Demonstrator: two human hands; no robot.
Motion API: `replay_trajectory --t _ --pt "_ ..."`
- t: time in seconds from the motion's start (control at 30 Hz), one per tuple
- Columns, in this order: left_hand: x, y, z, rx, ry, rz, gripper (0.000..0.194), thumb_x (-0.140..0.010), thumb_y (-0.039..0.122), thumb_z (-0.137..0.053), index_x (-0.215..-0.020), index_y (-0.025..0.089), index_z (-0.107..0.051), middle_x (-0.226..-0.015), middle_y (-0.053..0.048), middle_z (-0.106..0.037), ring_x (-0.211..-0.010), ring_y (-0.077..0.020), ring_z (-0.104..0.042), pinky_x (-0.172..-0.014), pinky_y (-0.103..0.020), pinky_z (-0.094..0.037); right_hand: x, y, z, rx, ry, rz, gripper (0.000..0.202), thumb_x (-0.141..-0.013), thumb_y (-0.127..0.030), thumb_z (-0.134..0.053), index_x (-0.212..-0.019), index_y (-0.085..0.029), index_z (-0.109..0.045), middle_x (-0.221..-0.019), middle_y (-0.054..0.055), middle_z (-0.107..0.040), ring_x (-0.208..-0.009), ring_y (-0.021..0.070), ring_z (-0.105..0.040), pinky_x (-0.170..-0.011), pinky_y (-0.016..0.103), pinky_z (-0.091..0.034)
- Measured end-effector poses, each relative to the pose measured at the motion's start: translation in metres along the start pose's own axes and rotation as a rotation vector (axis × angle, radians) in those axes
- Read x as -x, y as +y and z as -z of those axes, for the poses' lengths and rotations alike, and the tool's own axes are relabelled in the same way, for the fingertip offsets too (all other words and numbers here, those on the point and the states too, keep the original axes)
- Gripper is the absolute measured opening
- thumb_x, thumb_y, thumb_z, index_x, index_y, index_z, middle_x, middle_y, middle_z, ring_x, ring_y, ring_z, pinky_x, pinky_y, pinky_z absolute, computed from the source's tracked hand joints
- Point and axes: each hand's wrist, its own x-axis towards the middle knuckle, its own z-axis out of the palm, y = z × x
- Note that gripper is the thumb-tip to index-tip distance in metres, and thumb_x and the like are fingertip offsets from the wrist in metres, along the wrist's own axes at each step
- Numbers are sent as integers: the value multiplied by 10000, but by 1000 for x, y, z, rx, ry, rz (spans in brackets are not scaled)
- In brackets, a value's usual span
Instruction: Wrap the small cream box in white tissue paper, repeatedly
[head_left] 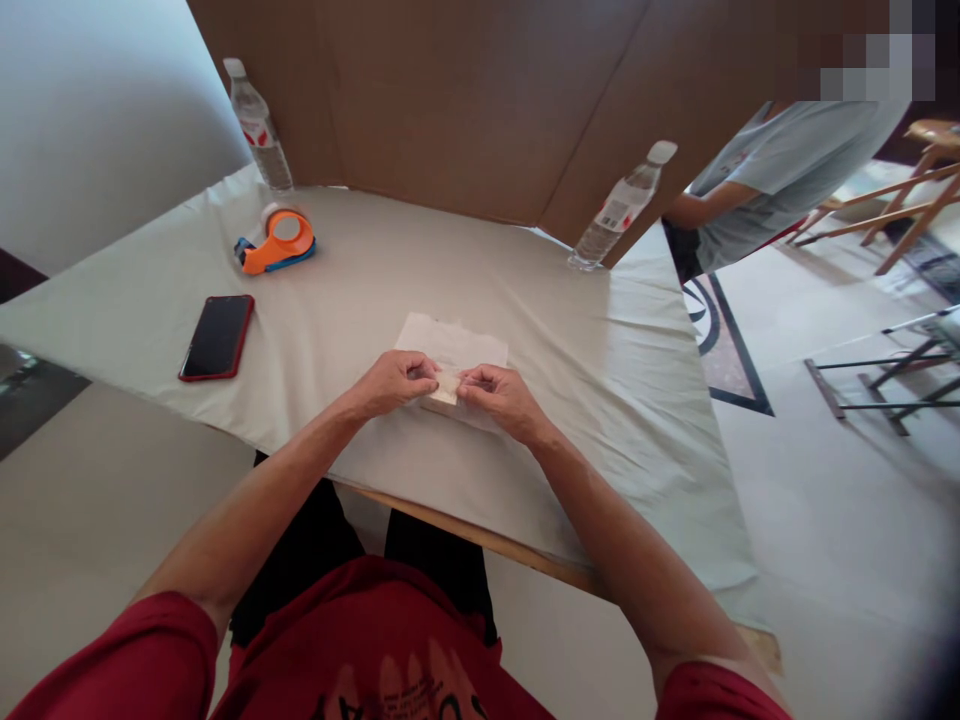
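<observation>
Your left hand (pixel 403 382) has thumb and finger pinched pretty much together on one end of that little beige piece (pixel 448 387), right over the white paper (pixel 450 340) on the table (pixel 555 310), your right hand (pixel 498 398) pinching the other end, water bottle (pixel 616 212) further right.

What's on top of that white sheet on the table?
A small pale piece, pinched between the left hand and the right hand, is over the white sheet. Whatever lies beneath the hands is covered, so I can't tell.
</observation>
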Motion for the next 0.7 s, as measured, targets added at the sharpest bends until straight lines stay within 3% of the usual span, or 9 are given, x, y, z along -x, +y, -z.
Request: replay_trajectory --t 0.13,0.27,0.33,0.43,0.53,0.7 --pt "-1 5 2 -38 -3 32 226 -689 295 -646 -872 162 -654 -772 8 -645 -717 -137 -561 -673 -251 -422 -2 0 6 135 6 3 236 -800 -433 -616 -779 -198 -623 -726 10 -648 -646 150 -545 -641 287 -440" --pt "-3 6 4 -6 -28 58 315 -686 297 -656 -969 159 -648 -782 13 -625 -709 -132 -547 -666 -249 -418 8 -7 10 567 265 221 144 -871 -283 -561 -859 -181 -662 -921 95 -717 -860 224 -622 -814 364 -453" --pt "-4 5 4 -12 -50 64 322 -689 304 -658 -976 158 -654 -783 9 -626 -718 -137 -555 -676 -255 -424 18 -14 4 759 312 387 186 -936 -256 -527 -957 -174 -692 -1041 126 -726 -973 252 -620 -882 388 -424" --pt "-8 4 4 -26 -72 65 348 -687 315 -673 -997 155 -663 -816 -4 -647 -762 -152 -583 -722 -273 -452 26 -24 -9 957 146 539 213 -980 -231 -518 -1074 -178 -701 -1109 111 -732 -1013 255 -611 -884 384 -384" --pt "-10 6 7 -32 -96 87 381 -681 323 -688 -1019 148 -671 -870 -26 -674 -830 -172 -611 -776 -291 -471 24 -29 -18 1075 3 501 194 -964 -229 -575 -1100 -150 -688 -1116 110 -733 -983 257 -609 -851 378 -356" --pt "-3 10 27 -33 -99 104 412 -703 303 -665 -1083 143 -687 -934 -38 -693 -846 -162 -618 -771 -271 -459 16 -33 -16 1135 -71 440 205 -965 -246 -597 -1132 -151 -668 -1123 118 -723 -980 252 -596 -842 360 -323"
